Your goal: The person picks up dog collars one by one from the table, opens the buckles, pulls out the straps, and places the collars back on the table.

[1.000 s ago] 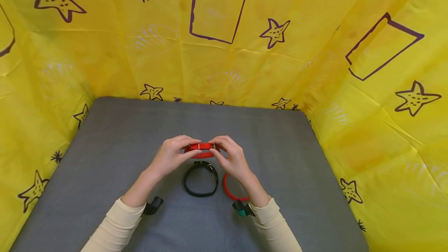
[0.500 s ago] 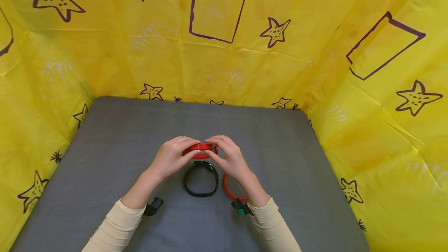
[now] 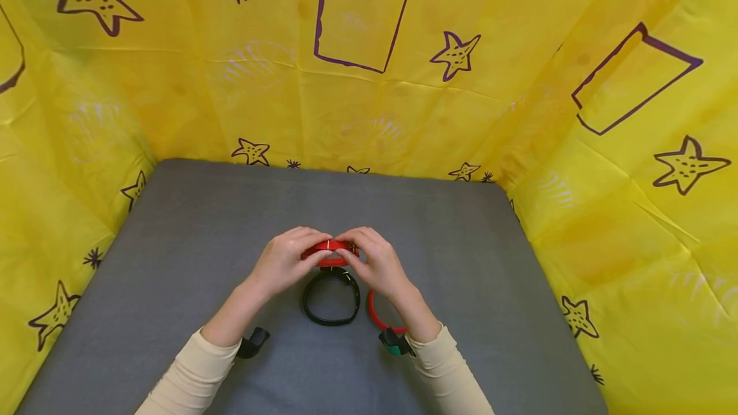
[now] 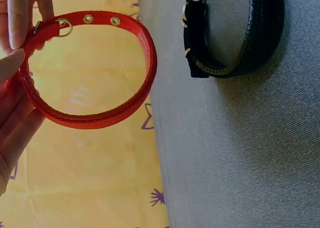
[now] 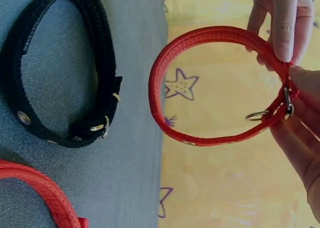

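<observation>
Both hands hold a red buckled collar up over the grey table, its loop closed. My left hand [image 3: 288, 260] pinches the strap from the left between thumb and fingers. From the right, my right hand [image 3: 376, 262] grips it near the metal buckle [image 5: 288, 104], fingertips close to the left hand's. In the left wrist view the red collar [image 4: 100, 121] shows eyelets and a metal ring; the hands cover part of its strap. Just nearer than the hands, a black collar [image 3: 330, 322] stands as a loop on the table.
A second red collar [image 3: 376, 317] lies on the grey table [image 3: 461, 261], partly hidden under the right forearm. Yellow cloth walls [image 3: 369, 107] with purple drawings enclose the back and both sides. A dark strap [image 3: 252, 342] sticks out at the left wrist.
The right hand has shifted slightly left, bringing its fingertips nearer the left hand's. The held collar now sits a little lower in view. The collars on the table stay put.
</observation>
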`<act>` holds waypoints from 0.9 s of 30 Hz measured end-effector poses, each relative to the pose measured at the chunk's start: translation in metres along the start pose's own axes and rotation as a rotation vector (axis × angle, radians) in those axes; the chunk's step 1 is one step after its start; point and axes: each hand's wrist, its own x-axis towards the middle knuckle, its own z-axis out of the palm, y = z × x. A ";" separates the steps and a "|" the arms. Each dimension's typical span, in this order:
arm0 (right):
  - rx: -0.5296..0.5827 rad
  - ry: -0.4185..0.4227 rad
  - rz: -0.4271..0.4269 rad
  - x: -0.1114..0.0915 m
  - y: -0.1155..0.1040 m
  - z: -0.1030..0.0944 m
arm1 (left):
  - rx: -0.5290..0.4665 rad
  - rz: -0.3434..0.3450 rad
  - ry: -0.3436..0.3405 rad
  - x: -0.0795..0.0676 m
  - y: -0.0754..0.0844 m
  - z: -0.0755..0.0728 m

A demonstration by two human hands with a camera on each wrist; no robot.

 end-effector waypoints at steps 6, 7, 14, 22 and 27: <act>0.022 0.019 0.006 -0.002 -0.001 0.002 | -0.037 -0.031 -0.004 -0.002 -0.001 0.001; 0.027 0.025 0.004 -0.002 -0.001 0.002 | -0.047 -0.040 -0.006 -0.002 -0.001 0.001; 0.088 0.064 0.003 -0.003 -0.001 0.004 | -0.113 -0.063 0.001 -0.003 -0.002 0.001; 0.156 0.097 0.032 -0.005 0.000 0.006 | -0.139 -0.048 0.034 -0.004 -0.004 0.002; 0.220 0.112 0.069 -0.007 0.000 0.008 | -0.155 -0.058 0.046 -0.005 -0.004 0.003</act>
